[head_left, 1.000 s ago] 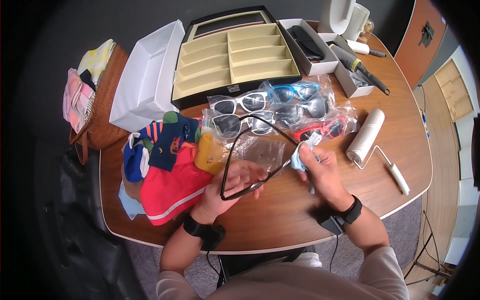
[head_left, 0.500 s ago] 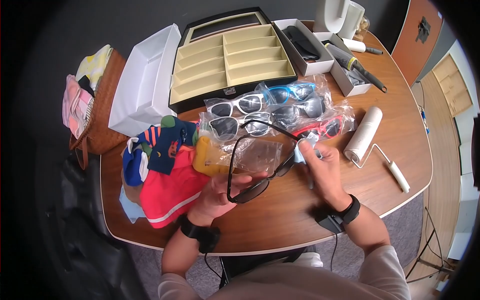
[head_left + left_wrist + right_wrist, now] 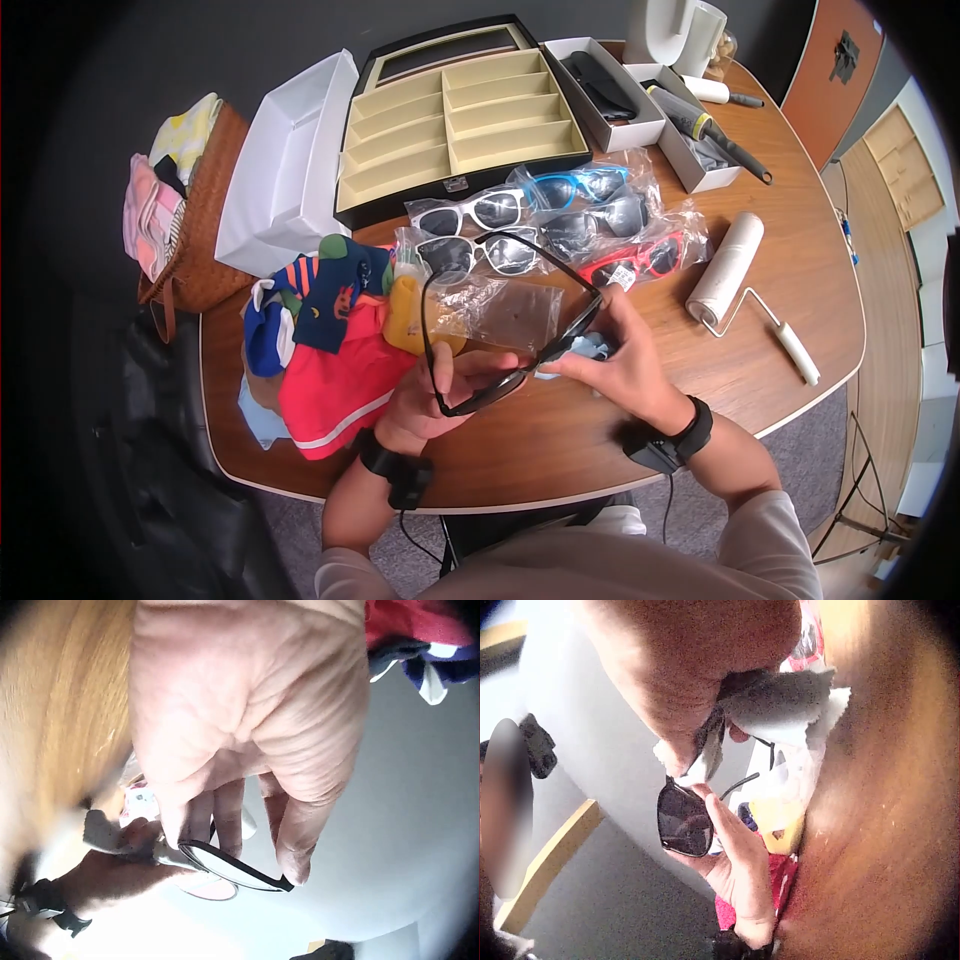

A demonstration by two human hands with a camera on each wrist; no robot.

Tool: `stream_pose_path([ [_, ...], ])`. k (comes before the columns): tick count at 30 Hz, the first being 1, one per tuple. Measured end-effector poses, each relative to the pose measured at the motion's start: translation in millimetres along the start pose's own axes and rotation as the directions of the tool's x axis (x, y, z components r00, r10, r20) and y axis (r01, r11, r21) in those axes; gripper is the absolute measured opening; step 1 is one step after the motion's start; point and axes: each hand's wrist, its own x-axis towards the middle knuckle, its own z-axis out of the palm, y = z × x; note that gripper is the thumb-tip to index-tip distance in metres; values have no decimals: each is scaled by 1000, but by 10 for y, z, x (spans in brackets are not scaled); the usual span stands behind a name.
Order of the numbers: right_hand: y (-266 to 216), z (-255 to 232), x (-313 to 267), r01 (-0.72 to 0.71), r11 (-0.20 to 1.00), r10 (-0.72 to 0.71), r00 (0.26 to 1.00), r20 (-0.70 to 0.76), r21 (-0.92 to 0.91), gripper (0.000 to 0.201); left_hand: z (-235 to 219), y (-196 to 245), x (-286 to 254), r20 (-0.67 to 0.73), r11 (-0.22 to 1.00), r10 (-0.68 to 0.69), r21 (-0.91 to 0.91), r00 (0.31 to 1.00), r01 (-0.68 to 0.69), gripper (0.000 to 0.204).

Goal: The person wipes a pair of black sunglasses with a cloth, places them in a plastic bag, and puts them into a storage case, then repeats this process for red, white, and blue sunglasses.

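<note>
Black sunglasses (image 3: 495, 392) are held over the table in front of the body, temple arms unfolded and pointing up and away. My left hand (image 3: 430, 400) pinches the frame at one lens; in the left wrist view its thumb and fingers (image 3: 298, 862) sit at the rim's edges. My right hand (image 3: 635, 365) grips a light blue cloth (image 3: 590, 347) with a zigzag edge, folded around the other end of the sunglasses. In the right wrist view the cloth (image 3: 780, 705) hides that other lens, while one dark lens (image 3: 684, 821) shows.
Bagged sunglasses in white (image 3: 470, 213), blue (image 3: 575, 187) and red (image 3: 640, 262) lie beyond my hands, near a clear plastic bag (image 3: 515, 310). Behind stands an open compartment case (image 3: 447, 125). Clothes (image 3: 335, 385) are heaped left; a white roller (image 3: 728, 270) lies right.
The sunglasses have turned and tilted in my left hand. My right hand has shifted slightly left and turned, its thumb now lower, with the cloth closer in around the frame.
</note>
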Motion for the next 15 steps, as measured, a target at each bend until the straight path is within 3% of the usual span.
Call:
stream_pose_path([
  [4,-29,-28,-31,-41,996,38,998,-47,-79,39,-17,39,36,49,999,46,4,998,-46,18],
  [7,-186,-9,-14,-137,986,142,989,-50,95,23,-10,39,62,23,994,103,23,994,-104,18],
  [9,-146,-35,-24,-116,986,124,991,-59,122,18,-12,54,64,-7,991,128,45,992,-128,20],
  [12,-144,-40,-21,-74,986,86,994,-74,147,16,-67,98,2,-12,999,53,7,999,-53,24],
  [15,-141,-58,-23,-58,981,68,997,-43,187,16,-135,75,-55,55,998,51,-47,997,-49,25],
])
